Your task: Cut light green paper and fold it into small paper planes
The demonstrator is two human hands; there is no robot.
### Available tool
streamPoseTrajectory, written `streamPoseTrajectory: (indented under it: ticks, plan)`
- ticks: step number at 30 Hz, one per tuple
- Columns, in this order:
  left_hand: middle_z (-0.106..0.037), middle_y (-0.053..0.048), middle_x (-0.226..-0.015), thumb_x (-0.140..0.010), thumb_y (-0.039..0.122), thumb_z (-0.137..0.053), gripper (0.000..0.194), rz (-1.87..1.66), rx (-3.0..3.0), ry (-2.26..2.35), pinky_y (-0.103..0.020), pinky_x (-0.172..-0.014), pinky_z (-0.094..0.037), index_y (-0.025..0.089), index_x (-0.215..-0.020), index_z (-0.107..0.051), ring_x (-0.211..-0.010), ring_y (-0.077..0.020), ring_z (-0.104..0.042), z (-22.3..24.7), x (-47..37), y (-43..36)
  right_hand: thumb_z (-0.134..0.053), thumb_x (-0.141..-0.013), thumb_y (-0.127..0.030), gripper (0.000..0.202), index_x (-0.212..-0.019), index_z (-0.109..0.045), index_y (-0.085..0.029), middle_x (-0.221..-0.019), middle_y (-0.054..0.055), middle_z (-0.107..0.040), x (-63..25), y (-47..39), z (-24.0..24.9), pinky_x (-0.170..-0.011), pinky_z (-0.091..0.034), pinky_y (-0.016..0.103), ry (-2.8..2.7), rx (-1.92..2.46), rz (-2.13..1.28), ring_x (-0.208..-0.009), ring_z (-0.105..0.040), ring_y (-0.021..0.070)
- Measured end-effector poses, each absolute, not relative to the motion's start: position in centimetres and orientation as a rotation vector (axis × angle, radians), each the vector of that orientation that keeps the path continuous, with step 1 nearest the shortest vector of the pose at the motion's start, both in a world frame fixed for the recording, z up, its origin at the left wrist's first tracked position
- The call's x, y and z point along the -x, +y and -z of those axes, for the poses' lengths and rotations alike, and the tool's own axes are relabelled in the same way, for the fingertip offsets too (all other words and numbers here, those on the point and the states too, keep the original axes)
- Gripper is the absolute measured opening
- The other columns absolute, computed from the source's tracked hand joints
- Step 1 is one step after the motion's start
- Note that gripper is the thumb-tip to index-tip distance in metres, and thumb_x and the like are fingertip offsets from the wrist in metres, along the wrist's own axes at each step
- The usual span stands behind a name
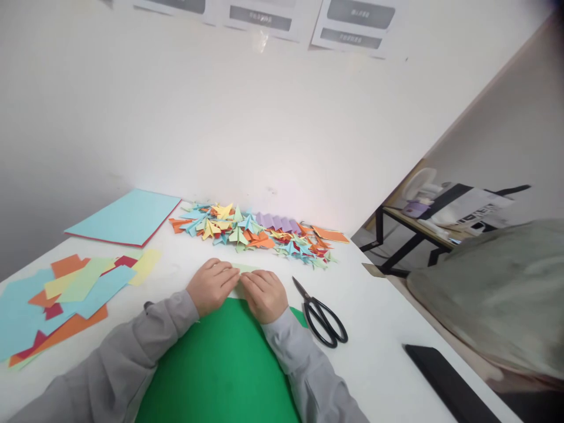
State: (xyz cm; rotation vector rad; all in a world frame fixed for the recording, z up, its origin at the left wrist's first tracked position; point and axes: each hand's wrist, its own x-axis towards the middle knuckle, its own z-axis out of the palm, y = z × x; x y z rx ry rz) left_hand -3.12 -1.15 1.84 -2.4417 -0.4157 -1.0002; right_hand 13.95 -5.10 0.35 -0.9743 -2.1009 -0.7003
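Observation:
My left hand (213, 286) and my right hand (264, 294) meet over the table, fingers bent and pressed together on a small pale green piece of paper (247, 268). Most of that paper is hidden beneath the fingers, so its folds cannot be made out. A large green sheet (220, 364) spreads under my wrists and toward me. Right of my right hand lie black-handled scissors (321, 317), their blades pointing away. Beyond both hands is a heap of small folded paper planes (238, 226) in several colours.
Loose coloured paper pieces (88, 282) overlap at the left. A stack of light blue sheets (127, 217) lies at the back left, against the wall. Purple pleated paper (277, 223) sits behind the planes. A black flat object (445, 382) rests near the right edge.

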Motion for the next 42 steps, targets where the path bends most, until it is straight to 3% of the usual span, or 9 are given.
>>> streamPoseTrajectory:
  ticks: [4,17,20,24,33,42]
  plan:
    - [-0.066,-0.007,-0.082,-0.08,0.009,-0.039,0.021,1.017,2.446,-0.378,-0.034,-0.071,-0.038,0.012,-0.083,-0.06,-0.08,-0.0177,-0.055,-1.5,3.1,-0.9,-0.048,-0.077,-0.012,0.016,-0.087,-0.061,-0.014,-0.083,0.006,-0.067,-13.8,-5.2,-0.7,-0.067,-0.038,0.031,-2.135,0.965,0.708,-0.076,-0.054,0.0167]
    - [-0.068,-0.006,-0.09,-0.077,0.006,-0.044,0.021,1.005,2.336,-0.505,-0.036,-0.071,-0.037,0.016,-0.084,-0.061,-0.086,-0.0191,-0.057,-1.9,5.8,0.6,-0.053,-0.072,-0.013,0.01,-0.069,-0.062,-0.017,-0.068,0.004,-0.068,-16.0,-4.4,0.5,-0.064,-0.041,0.03,-1.834,1.174,0.714,-0.068,-0.056,0.0168]
    - [-0.068,-0.005,-0.089,-0.077,0.006,-0.044,0.021,1.012,2.31,-0.516,-0.037,-0.069,-0.037,0.016,-0.083,-0.061,-0.086,-0.0198,-0.057,-2.3,6.2,0.6,-0.051,-0.074,-0.011,0.013,-0.078,-0.063,-0.016,-0.073,0.007,-0.068,-16.0,-4.6,0.3,-0.067,-0.043,0.031,-1.67,1.202,0.731,-0.071,-0.057,0.0176]
    - [-0.067,-0.007,-0.088,-0.079,0.008,-0.04,0.023,0.956,2.342,-0.436,-0.035,-0.07,-0.037,0.016,-0.083,-0.061,-0.086,-0.0183,-0.056,-2.3,5.5,0.0,-0.052,-0.076,-0.018,0.024,-0.099,-0.06,-0.013,-0.093,0.01,-0.066,-14.4,-5.2,-0.3,-0.076,-0.042,0.034,-1.921,1.123,0.654,-0.091,-0.054,0.0206]
    - [-0.064,-0.008,-0.085,-0.082,0.014,-0.043,0.016,0.808,2.443,-0.396,-0.036,-0.067,-0.037,0.013,-0.079,-0.059,-0.078,-0.0177,-0.054,-2.0,3.1,-1.6,-0.045,-0.079,-0.009,0.017,-0.082,-0.061,-0.015,-0.079,0.007,-0.064,-13.0,-5.4,-0.4,-0.069,-0.037,0.032,-2.115,1.051,0.745,-0.079,-0.053,0.0171]
    - [-0.065,-0.006,-0.088,-0.082,0.018,-0.044,0.016,0.818,2.399,-0.429,-0.035,-0.068,-0.037,0.017,-0.082,-0.06,-0.081,-0.0171,-0.055,-2.5,4.5,-0.5,-0.049,-0.074,-0.008,0.018,-0.083,-0.061,-0.016,-0.082,0.006,-0.066,-13.9,-5.4,-0.6,-0.069,-0.036,0.033,-2.069,1.073,0.756,-0.08,-0.053,0.0186]
